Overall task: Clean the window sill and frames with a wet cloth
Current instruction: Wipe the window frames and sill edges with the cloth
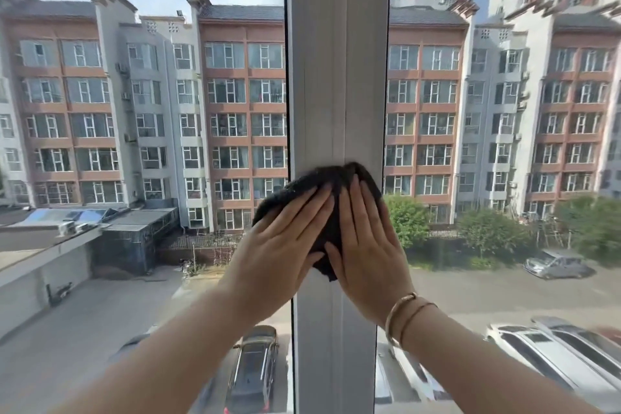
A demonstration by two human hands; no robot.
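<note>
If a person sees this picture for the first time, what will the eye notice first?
First, two hands in the centre: the left hand and the right hand press a dark cloth flat against the white frame, which runs upright through the middle. Two bracelets circle the right wrist. Behind the glass stand apartment blocks.

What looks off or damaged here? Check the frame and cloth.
Nothing stands out. The dark cloth lies bunched against the white upright frame, pressed flat by the left hand and right hand. The frame shows no damage or spills.
</note>
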